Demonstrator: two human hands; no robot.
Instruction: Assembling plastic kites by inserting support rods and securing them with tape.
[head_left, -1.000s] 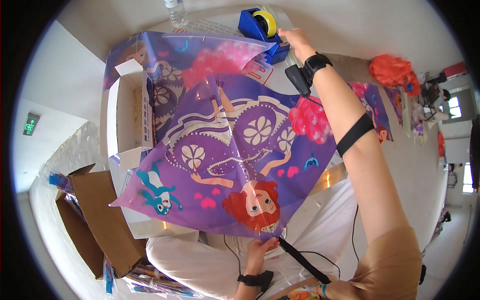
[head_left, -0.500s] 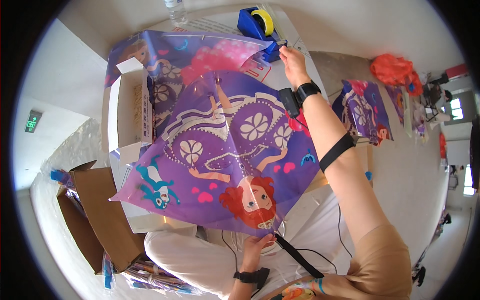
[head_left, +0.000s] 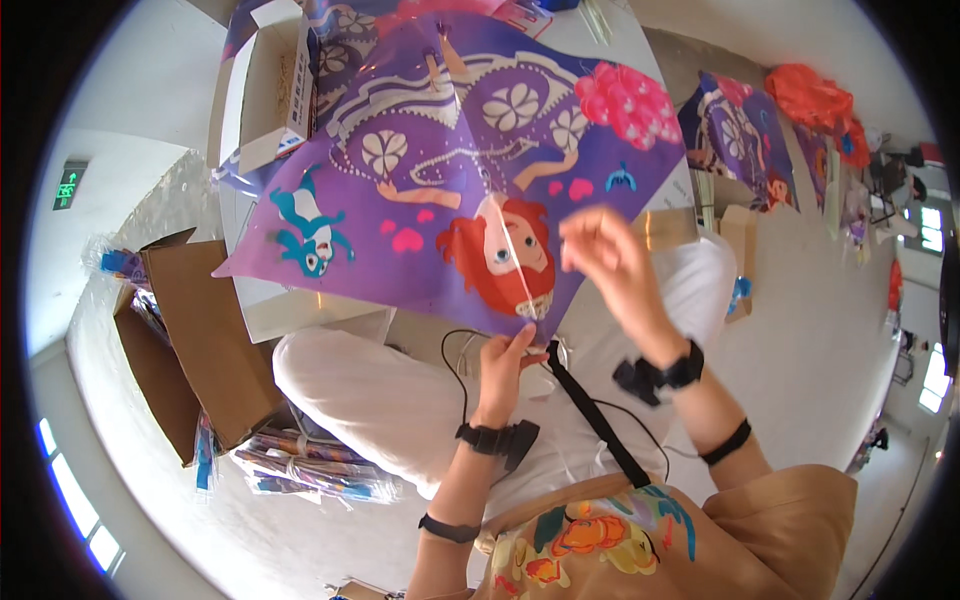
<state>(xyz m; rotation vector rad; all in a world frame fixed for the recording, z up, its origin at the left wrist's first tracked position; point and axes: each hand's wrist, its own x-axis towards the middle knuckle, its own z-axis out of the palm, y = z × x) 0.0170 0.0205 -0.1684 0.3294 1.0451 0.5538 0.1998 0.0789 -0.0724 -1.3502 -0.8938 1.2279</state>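
Observation:
A purple diamond-shaped kite (head_left: 470,180), printed with a red-haired figure in a gown, lies flat over the white table and reaches past its near edge. My left hand (head_left: 507,372) pinches its near corner, below the printed head, with thumb and fingers closed. To the right of that head hovers my right hand (head_left: 615,270), slightly smeared by motion. Its fingers are curled toward the thumb, and anything between the tips is too small to make out.
A white open box (head_left: 265,95) of thin sticks stands at the table's left. An open brown carton (head_left: 205,340) is on the floor at left, near bundled plastic packs (head_left: 310,465). More printed kites (head_left: 735,135) and a red bag (head_left: 810,100) lie at right.
My right hand has come back from beside the blue tape dispenser toward the kite's near corner. My left hand keeps its hold on the corner. The view has tilted down nearer to my body.

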